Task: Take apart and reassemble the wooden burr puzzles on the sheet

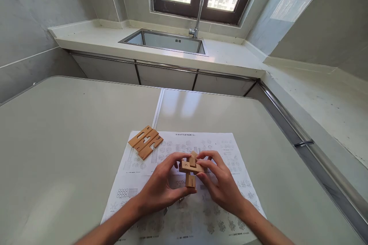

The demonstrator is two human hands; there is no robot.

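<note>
Several interlocked wooden puzzle pieces (190, 167) are held up between both hands, above a printed sheet (172, 224). My left hand (163, 182) grips the assembly from the left, its index finger at the top and its thumb beneath the lower block. From the right, my right hand (220, 178) pinches the side of the pieces with thumb and fingers. Flat wooden pieces (146, 141) with cut-out slots and dark marks lie side by side on the sheet's upper left corner and partly on the table.
The pale table (71, 141) has a seam running up its middle. Behind it are a white counter (94, 40), a sink (166, 42), a tall faucet (200, 7) and a window. Another counter (324, 95) with a metal rail runs along the right.
</note>
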